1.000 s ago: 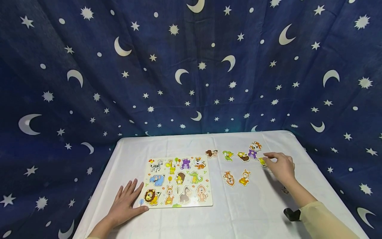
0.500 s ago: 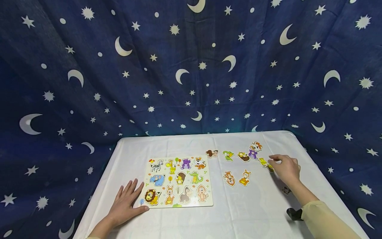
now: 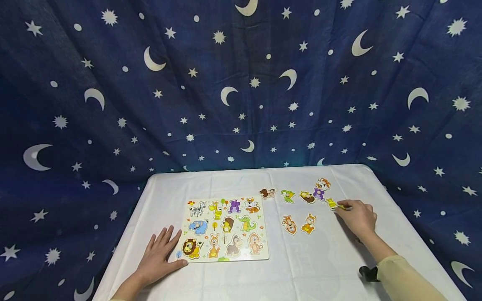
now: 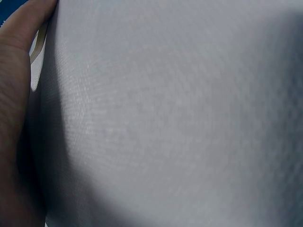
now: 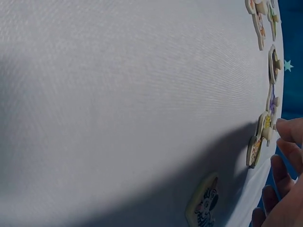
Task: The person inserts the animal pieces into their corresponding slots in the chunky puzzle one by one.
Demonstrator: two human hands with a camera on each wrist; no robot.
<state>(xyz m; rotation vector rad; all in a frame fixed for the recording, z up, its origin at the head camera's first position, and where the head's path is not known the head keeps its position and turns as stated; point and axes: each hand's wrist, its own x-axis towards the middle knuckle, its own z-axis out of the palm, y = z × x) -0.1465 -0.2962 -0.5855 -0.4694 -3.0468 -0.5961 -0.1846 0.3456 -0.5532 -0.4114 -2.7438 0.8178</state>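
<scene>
My left hand rests on the white cloth with fingers spread, touching the left edge of the animal puzzle board. In the left wrist view only part of that hand shows, beside the board's edge. At the right, my right hand pinches a yellow giraffe puzzle piece with thumb and fingertips. The fingers cover its lower end. Touching its upper end is a purple hippo piece. In the right wrist view a zebra piece lies below the right hand.
Loose pieces lie right of the board: a gorilla, a crocodile, a hedgehog, a tiger, a monkey and a kangaroo. A starry blue curtain hangs behind the table.
My right hand first drew back slightly to the right, uncovering the giraffe piece, then came back to its lower end and took hold of it. The left hand stays where it was.
</scene>
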